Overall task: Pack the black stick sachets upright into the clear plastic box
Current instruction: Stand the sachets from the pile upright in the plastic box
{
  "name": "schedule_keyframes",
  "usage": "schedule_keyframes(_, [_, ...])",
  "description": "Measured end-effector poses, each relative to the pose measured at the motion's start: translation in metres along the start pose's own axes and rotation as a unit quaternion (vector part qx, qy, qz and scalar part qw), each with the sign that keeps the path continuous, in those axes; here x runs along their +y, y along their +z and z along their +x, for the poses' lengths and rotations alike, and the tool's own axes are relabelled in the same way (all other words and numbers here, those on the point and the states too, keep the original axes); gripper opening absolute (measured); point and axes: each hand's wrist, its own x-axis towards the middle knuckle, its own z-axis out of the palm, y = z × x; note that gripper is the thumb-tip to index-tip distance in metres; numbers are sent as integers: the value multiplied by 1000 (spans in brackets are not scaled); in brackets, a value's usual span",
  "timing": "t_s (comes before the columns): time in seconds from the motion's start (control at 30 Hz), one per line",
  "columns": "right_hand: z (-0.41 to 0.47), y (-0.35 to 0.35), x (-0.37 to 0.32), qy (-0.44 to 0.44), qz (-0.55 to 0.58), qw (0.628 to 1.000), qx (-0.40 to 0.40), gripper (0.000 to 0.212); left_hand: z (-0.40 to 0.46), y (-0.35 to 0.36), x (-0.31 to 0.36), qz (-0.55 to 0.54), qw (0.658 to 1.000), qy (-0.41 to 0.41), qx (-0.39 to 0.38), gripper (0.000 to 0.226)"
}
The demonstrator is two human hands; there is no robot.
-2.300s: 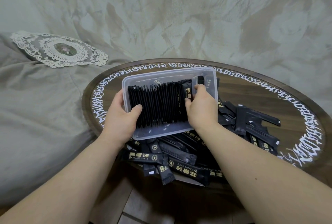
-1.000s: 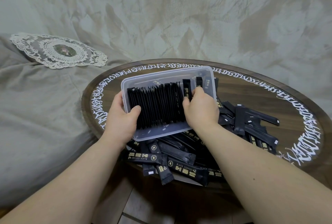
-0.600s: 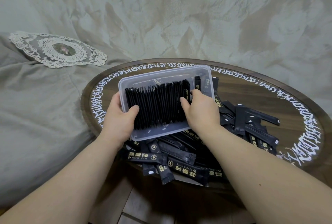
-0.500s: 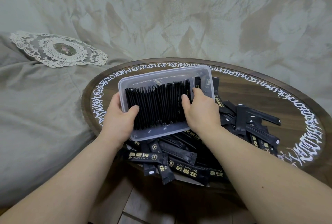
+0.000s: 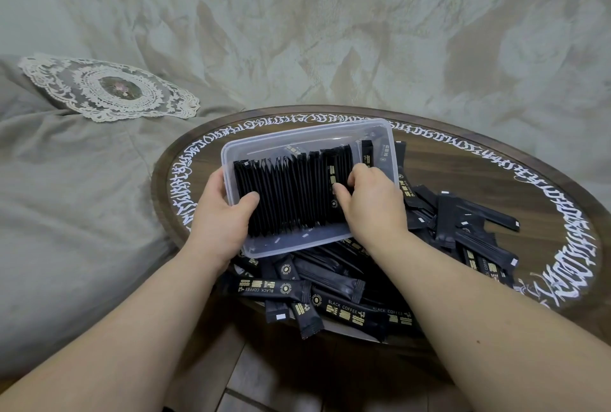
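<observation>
The clear plastic box [image 5: 307,134] is tilted toward me over the round table, resting on a heap of sachets. A tight row of black stick sachets [image 5: 291,193] stands on edge inside it, filling most of its width. My left hand [image 5: 221,213] grips the box's left wall, thumb inside against the row's left end. My right hand [image 5: 370,203] is in the box at the row's right end, fingers pressed on the last sachets. Two more sachets [image 5: 367,153] stand loose by the right wall. Loose sachets [image 5: 334,299] lie piled under and beside the box.
The dark wooden round table [image 5: 545,187] has white script around its rim. More loose sachets [image 5: 469,233] spread to the right of the box. A lace doily [image 5: 109,91] lies on grey fabric at the left. Tiled floor shows below the table's near edge.
My right hand has slid leftward along the row, pushing the sachets tighter toward the left wall. The box has shifted slightly left. My left hand keeps its grip.
</observation>
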Motion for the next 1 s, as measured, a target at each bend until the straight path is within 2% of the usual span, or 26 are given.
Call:
schedule_keyframes(0.33, [-6, -8, -6, -26, -66, 997, -19, 35, 2, 1, -2, -29, 999, -11, 13, 43])
schedule_keyframes(0.5, [-5, -9, -11, -19, -22, 1000, -10, 48, 1, 2, -2, -44, 999, -12, 11, 42])
schedule_keyframes(0.6, [-5, -9, -12, -19, -53, 998, -23, 54, 0, 3, 0, -52, 999, -9, 9, 39])
schedule_keyframes(0.87, [-3, -8, -14, -31, -69, 996, -52, 29, -1, 4, 0, -49, 999, -14, 3, 40])
schedule_keyframes(1.0, [0, -5, -10, -17, -86, 996, -30, 27, -1, 5, 1, -55, 998, -17, 0, 40])
